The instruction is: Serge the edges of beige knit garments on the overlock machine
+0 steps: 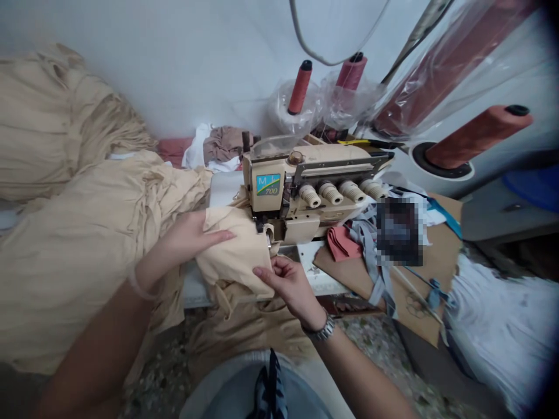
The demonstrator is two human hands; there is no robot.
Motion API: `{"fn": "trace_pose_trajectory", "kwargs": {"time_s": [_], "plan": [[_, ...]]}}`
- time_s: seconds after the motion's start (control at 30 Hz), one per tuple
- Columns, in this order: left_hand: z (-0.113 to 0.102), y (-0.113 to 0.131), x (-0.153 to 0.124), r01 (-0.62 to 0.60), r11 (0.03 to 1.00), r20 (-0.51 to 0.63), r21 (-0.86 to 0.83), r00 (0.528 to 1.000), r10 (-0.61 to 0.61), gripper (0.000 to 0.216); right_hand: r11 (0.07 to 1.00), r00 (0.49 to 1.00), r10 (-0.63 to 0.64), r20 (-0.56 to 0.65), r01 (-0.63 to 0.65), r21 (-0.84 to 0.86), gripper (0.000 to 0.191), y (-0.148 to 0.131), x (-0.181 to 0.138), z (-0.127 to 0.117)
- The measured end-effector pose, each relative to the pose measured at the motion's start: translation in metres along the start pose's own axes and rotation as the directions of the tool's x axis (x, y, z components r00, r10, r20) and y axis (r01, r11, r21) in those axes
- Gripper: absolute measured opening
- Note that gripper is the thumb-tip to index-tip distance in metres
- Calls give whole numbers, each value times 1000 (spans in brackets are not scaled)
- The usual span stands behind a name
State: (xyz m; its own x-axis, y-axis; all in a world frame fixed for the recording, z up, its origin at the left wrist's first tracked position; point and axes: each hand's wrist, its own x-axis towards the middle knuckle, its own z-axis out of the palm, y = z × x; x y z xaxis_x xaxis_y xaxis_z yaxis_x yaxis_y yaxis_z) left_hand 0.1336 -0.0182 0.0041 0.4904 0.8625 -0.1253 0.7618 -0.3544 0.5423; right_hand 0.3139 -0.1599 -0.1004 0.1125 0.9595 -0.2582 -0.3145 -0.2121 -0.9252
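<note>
A beige fabric piece [233, 250] lies at the needle end of a cream overlock sewing machine [325, 192], its upper right edge close to the presser foot. At the piece's left side is my left hand [186, 235], thumb on top and the other fingers hidden under the cloth. My right hand [290, 282] pinches the near right edge between thumb and fingers, just in front of the machine. Loose folds of the cloth hang below, over the edge of the white machine table [198, 285].
Large heaps of beige fabric [87, 233] fill the left side. Reddish thread cones [476, 139] stand behind and right of the machine. A cardboard sheet [419, 302] bears grey straps and a folded coral cloth [343, 243]. White fabric [502, 326] lies at far right.
</note>
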Motion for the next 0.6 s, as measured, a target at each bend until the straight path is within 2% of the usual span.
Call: {"fn": "trace_pose_trajectory", "kwargs": {"time_s": [0.13,0.23,0.3,0.37,0.4,0.47,0.53,0.6], "plan": [[-8,1,30,1,964,-80,266,997,21,61,992,993,-96,-62,90,-90,42,2,3,1],[-1,6,32,-49,951,-238,304,963,126,56,992,989,-119,-87,115,-53,37,-2,5,1],[11,10,19,-142,936,-407,323,872,273,48,995,990,-102,-100,103,8,34,-4,5,0],[28,14,-2,-305,875,-483,377,741,467,35,994,991,-84,-103,91,63,33,-5,4,0],[37,15,-13,-407,821,-440,402,700,562,29,993,992,-78,-96,86,85,32,-5,4,0],[52,15,-29,-543,724,-294,425,674,678,26,990,994,-75,-80,84,116,30,-5,3,0],[61,14,-36,-582,692,-200,428,686,700,28,987,995,-74,-72,83,135,28,-5,3,1],[64,12,-36,-583,699,-179,414,701,690,30,987,994,-75,-74,85,139,28,-4,2,0]]}}
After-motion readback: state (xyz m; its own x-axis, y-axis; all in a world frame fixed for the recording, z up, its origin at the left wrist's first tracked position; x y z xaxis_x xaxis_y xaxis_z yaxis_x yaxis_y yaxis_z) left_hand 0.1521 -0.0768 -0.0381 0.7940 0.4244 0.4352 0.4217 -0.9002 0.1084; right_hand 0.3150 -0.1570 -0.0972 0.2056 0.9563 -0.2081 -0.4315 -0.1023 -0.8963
